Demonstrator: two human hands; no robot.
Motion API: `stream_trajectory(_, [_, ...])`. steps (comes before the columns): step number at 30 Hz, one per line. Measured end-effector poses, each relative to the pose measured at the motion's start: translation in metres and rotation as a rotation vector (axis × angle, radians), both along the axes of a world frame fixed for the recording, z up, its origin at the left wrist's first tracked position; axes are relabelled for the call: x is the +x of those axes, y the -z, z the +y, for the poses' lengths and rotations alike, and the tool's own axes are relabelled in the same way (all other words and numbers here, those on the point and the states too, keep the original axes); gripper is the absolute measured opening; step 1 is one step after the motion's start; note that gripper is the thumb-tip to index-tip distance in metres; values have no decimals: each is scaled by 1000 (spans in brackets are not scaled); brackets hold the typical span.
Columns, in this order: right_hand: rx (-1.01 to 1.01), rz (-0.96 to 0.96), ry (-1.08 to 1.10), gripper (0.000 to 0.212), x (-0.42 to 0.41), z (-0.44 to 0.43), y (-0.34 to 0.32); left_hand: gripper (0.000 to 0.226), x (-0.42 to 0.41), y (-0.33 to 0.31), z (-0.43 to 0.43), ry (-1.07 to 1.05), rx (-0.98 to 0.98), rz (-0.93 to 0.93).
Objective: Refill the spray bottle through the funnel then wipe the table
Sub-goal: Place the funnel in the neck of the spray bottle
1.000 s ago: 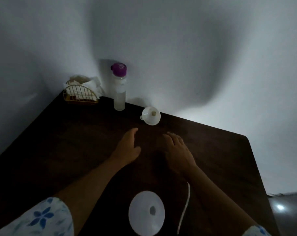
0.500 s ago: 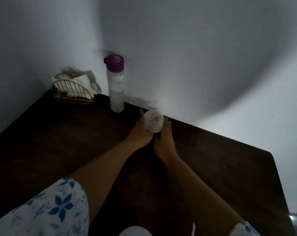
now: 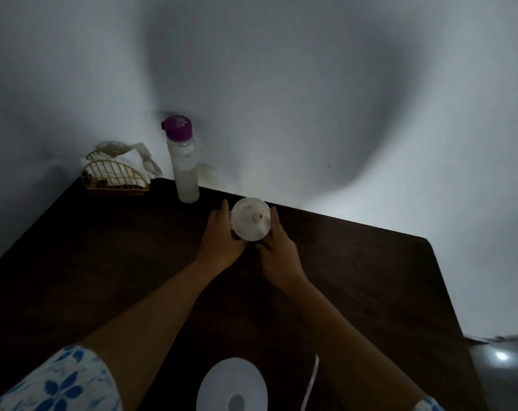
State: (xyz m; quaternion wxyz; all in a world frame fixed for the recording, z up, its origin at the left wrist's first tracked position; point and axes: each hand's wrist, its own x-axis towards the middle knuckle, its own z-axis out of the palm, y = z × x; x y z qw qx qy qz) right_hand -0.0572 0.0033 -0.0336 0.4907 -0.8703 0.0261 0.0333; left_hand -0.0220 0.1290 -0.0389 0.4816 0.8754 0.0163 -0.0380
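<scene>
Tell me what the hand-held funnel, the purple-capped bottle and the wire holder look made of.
The funnel: white translucent plastic, smooth; light glows through its wall. The bottle: probably clear plastic, frosted-looking, with an opaque purple cap. The wire holder: thin bent rods, likely metal with gold-coloured coating; dim light leaves it open.

A small, translucent white funnel (image 3: 249,219) faces mouth-up near the far edge of the dark tabletop (image 3: 103,247), held between the left hand (image 3: 220,238) and right hand (image 3: 278,250) (whatever is beneath it is hidden). A clear, purple-capped bottle (image 3: 183,164) stands upright to its left.
</scene>
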Motion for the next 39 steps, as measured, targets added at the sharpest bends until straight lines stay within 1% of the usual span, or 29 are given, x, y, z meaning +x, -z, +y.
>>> stream_trajectory(7, [149, -134, 84, 71, -59, 5, -42, 88, -54, -43, 21, 110, 15, -165])
stream_trajectory(9, [150, -149, 85, 70, -75, 6, -55, 83, -68, -54, 27, 160, 39, -210])
stream_trajectory(11, [157, -171, 109, 63, -93, 7, -67, 78, -86, -68, 34, 210, 73, -256])
stream_trajectory(14, [171, -196, 152, 61, -120, 9, -87, 74, -109, -89, 44, 233, 55, -296])
stream_trajectory(17, [143, -208, 120, 59, -152, 11, -105, 71, -135, -103, 54, 272, 21, -318])
stream_trajectory(20, [159, -205, 121, 58, -179, 13, -112, 58, -162, -111, 63, 283, -14, -364])
stream_trajectory(23, [163, -218, 132, 45, -202, 18, -114, 39, -186, -113, 69, 274, -28, -409])
stream_trajectory(25, [163, -214, 128, 39, -215, 20, -113, 34, -198, -113, 72, 278, -27, -441])
stream_trajectory(29, [169, -185, 125, 33, -235, 23, -108, 31, -217, -109, 80, 299, -26, -447])
stream_trajectory(34, [193, -177, 167, 33, -246, 26, -98, 31, -226, -101, 82, 331, 29, -460])
stream_trajectory(35, [195, -170, 182, 36, -247, 27, -96, 30, -225, -99, 82, 331, 25, -463])
stream_trajectory(37, [185, -175, 204, 48, -247, 27, -94, 30, -224, -97, 80, 339, 20, -472])
stream_trajectory(39, [176, -181, 204, 52, -247, 25, -95, 30, -223, -96, 78, 348, 23, -477])
